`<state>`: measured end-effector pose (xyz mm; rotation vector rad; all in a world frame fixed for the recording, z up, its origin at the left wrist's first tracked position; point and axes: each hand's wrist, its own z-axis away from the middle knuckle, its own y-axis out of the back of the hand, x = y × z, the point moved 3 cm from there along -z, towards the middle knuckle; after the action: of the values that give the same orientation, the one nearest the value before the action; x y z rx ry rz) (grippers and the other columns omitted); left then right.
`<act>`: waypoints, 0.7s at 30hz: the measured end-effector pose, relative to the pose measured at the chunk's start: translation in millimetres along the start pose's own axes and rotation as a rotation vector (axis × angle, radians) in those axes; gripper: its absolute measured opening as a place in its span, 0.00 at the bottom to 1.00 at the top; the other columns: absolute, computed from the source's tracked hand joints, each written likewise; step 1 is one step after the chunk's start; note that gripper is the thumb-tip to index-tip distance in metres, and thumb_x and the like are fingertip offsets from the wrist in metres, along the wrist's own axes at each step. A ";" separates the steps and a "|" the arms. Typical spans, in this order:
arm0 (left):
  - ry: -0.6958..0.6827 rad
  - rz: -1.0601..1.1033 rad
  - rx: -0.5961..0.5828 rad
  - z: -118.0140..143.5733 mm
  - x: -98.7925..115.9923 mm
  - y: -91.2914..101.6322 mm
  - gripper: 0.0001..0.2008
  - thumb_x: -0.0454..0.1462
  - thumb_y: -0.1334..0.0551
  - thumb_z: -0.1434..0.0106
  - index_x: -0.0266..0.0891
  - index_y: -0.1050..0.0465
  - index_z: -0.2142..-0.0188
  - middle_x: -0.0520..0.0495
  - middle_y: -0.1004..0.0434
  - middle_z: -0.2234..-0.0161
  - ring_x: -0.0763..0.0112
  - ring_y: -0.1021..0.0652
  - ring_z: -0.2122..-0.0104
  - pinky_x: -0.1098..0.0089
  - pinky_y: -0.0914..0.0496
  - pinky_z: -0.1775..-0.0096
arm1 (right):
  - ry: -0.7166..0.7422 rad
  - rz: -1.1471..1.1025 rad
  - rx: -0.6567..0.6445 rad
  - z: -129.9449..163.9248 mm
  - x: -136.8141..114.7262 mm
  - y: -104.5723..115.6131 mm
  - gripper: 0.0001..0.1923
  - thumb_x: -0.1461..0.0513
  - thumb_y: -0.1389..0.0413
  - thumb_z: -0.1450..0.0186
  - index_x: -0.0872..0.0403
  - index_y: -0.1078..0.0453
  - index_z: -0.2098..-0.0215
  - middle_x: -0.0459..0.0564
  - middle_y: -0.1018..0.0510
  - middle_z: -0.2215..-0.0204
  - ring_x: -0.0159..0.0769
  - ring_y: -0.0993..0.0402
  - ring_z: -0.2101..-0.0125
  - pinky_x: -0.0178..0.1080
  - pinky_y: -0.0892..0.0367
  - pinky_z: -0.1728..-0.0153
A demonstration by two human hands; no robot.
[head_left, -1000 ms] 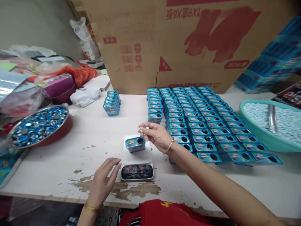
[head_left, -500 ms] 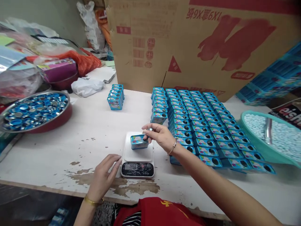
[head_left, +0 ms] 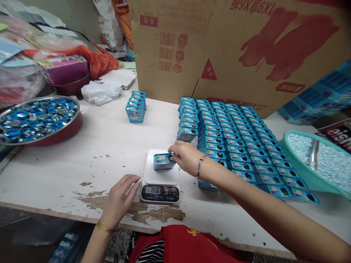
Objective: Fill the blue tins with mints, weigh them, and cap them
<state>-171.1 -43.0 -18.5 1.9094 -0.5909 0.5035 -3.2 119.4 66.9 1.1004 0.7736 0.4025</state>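
A white digital scale [head_left: 161, 179] stands near the table's front edge, its display lit with digits. On its plate sits a small blue candy tin [head_left: 162, 162] with a round hole in the top. My right hand [head_left: 185, 155] is at the hole end of that tin, thumb and fingers pinched together over the opening. Whatever the fingertips hold is hidden. Left of the scale, my left hand [head_left: 120, 195] rests at the table surface with fingers stretched out and nothing in it.
Rows of blue tins [head_left: 236, 146] fill the right side, beside a turquoise basin [head_left: 290, 160] of pale candies with a metal scoop [head_left: 314, 155]. A bowl of blue caps [head_left: 35, 120] is at left, a few tins [head_left: 135, 114] stand behind, and a large carton [head_left: 219, 47] blocks the back.
My right hand has lowered from just above the tin's end onto its opening. The scale's reading has risen slightly. My left hand has stayed beside the scale.
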 end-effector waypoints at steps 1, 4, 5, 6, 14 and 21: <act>0.002 -0.001 -0.004 0.3 -0.9 -0.2 0.07 0.35 0.44 0.35 0.39 0.28 0.59 0.46 0.25 0.62 0.71 0.24 0.60 0.71 0.29 0.58 | -0.005 0.014 -0.006 -0.8 0.2 -1.3 0.09 0.67 0.47 0.37 0.58 0.26 0.60 0.57 0.26 0.61 0.38 0.29 0.60 0.35 0.38 0.62; 0.011 0.001 -0.023 0.9 -2.7 -1.6 0.08 0.35 0.44 0.35 0.39 0.29 0.59 0.46 0.25 0.62 0.71 0.24 0.60 0.71 0.29 0.58 | 0.003 0.025 0.011 -3.2 2.0 -4.2 0.09 0.67 0.46 0.38 0.58 0.26 0.61 0.57 0.26 0.61 0.38 0.29 0.62 0.35 0.38 0.63; 0.013 0.004 -0.028 0.9 -2.8 -2.1 0.08 0.35 0.44 0.35 0.39 0.29 0.59 0.46 0.25 0.62 0.71 0.24 0.60 0.71 0.29 0.58 | 0.013 0.019 0.026 -4.0 2.8 -4.3 0.09 0.68 0.47 0.38 0.58 0.26 0.62 0.57 0.26 0.62 0.38 0.29 0.62 0.35 0.38 0.63; 0.015 0.008 -0.030 0.9 -2.8 -2.5 0.08 0.35 0.44 0.35 0.39 0.29 0.59 0.46 0.25 0.62 0.70 0.24 0.60 0.71 0.29 0.58 | 0.025 0.005 0.046 -4.4 3.7 -3.9 0.09 0.69 0.47 0.38 0.58 0.26 0.63 0.56 0.25 0.63 0.37 0.29 0.62 0.36 0.38 0.63; 0.056 0.035 -0.038 2.1 -5.9 -2.2 0.07 0.35 0.44 0.35 0.39 0.29 0.60 0.46 0.25 0.62 0.70 0.25 0.60 0.69 0.30 0.58 | -0.037 -0.753 0.219 27.4 20.8 2.7 0.08 0.63 0.48 0.36 0.57 0.28 0.64 0.45 0.30 0.79 0.29 0.34 0.78 0.34 0.39 0.75; 0.059 0.033 -0.046 -2.9 -6.1 -2.1 0.07 0.35 0.44 0.35 0.38 0.28 0.60 0.45 0.25 0.62 0.70 0.25 0.60 0.68 0.30 0.57 | -0.352 -1.374 0.074 77.2 42.2 -49.1 0.20 0.50 0.37 0.47 0.57 0.31 0.65 0.41 0.32 0.80 0.20 0.47 0.86 0.30 0.56 0.85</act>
<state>-174.9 -38.5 -22.5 1.8378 -0.5921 0.5612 78.1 76.5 25.6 0.4723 1.0367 -0.9560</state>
